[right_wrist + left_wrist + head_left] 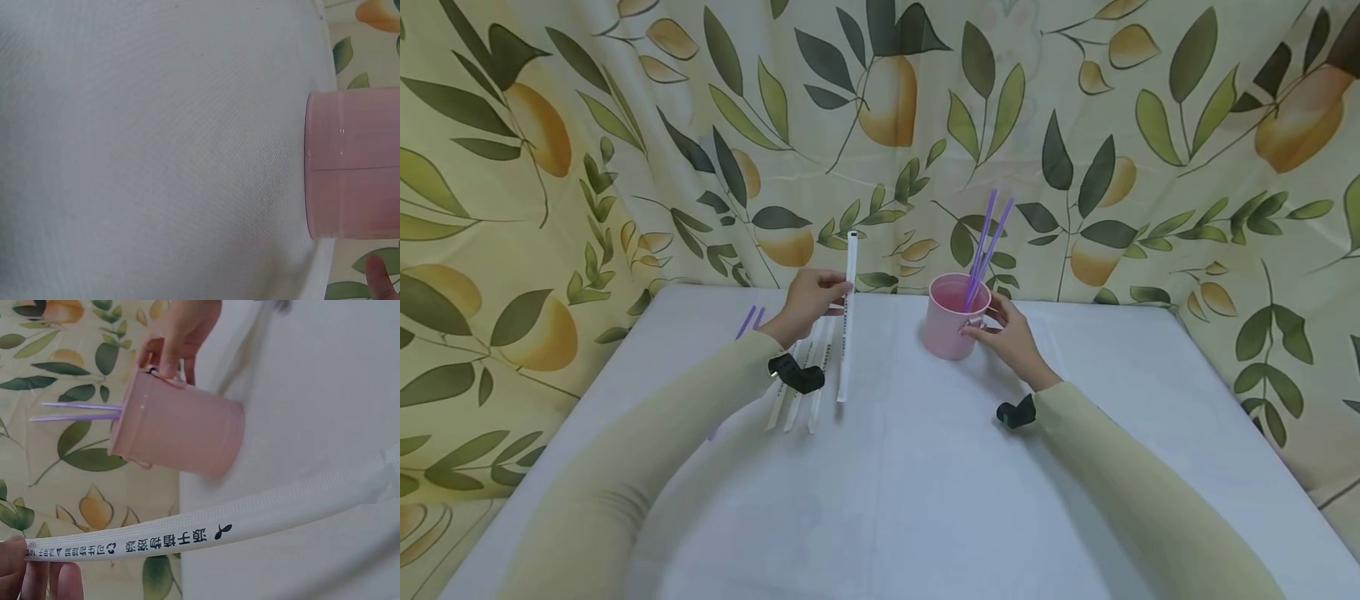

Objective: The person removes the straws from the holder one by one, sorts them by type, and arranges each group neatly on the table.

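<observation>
My left hand (805, 307) pinches a straw in a printed white paper wrapper (846, 354). The wrapped straw stands nearly upright in the head view; in the left wrist view, fingertips (69, 581) hold it near one end and its dark printing shows. To the right, a small pink bucket (947, 333) stands upright on the table, with two purple straws (988, 246) leaning out of its top. My right hand (1011, 337) grips the bucket at its right side, by the rim and handle. The right wrist view shows the bucket's lower wall (356, 162) and one fingertip.
Several more wrapped straws (793, 404) lie side by side on the white tablecloth (880, 500) below my left hand. Purple straws (747, 321) lie farther left, partly hidden by my left forearm. A fruit-and-leaf patterned curtain (880, 183) hangs right behind the table's far edge.
</observation>
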A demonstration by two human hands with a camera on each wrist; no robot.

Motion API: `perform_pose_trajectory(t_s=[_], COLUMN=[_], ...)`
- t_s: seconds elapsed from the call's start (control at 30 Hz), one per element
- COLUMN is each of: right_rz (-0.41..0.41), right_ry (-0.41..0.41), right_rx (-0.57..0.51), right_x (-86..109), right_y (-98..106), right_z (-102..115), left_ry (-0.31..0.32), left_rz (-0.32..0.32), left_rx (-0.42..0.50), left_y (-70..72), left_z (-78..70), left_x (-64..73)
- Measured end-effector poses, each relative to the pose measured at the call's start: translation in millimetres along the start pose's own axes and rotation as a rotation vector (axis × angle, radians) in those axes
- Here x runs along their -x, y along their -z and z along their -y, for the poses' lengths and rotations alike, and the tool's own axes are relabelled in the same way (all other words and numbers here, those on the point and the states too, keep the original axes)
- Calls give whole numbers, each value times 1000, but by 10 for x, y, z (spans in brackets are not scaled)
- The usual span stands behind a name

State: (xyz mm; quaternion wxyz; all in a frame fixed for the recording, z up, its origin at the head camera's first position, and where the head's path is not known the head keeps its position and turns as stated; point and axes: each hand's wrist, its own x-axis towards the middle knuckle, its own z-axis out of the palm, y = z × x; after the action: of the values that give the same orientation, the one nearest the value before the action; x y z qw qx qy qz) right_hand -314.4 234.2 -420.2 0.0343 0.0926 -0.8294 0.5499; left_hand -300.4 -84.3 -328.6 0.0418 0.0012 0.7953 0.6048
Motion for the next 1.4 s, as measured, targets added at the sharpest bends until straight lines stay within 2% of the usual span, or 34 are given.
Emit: perform_pose_trajectory(t_s=[0.33,0.73,0.97,1.23,1.4], right_rz=[5,0,-1,-3,-4], right_ry=[-8,-6,-6,-5,-5], right_rx=[-9,-11,-24,-31,-31], right_x=[-9,14,16,20,11], right_y=[-2,-10,-5,-5,-6], right_z=[-7,20,32,27,13], left_ry=[80,124,152,156,182], left_rz=[-2,-19,-46,-78,-93], left_rx=[-68,-108,-117,-200,-250], left_y=[-69,-150,-201,-273,-302], left_z=[288,648,810,873,890], left_x=[-28,-69,-158,-155,-182])
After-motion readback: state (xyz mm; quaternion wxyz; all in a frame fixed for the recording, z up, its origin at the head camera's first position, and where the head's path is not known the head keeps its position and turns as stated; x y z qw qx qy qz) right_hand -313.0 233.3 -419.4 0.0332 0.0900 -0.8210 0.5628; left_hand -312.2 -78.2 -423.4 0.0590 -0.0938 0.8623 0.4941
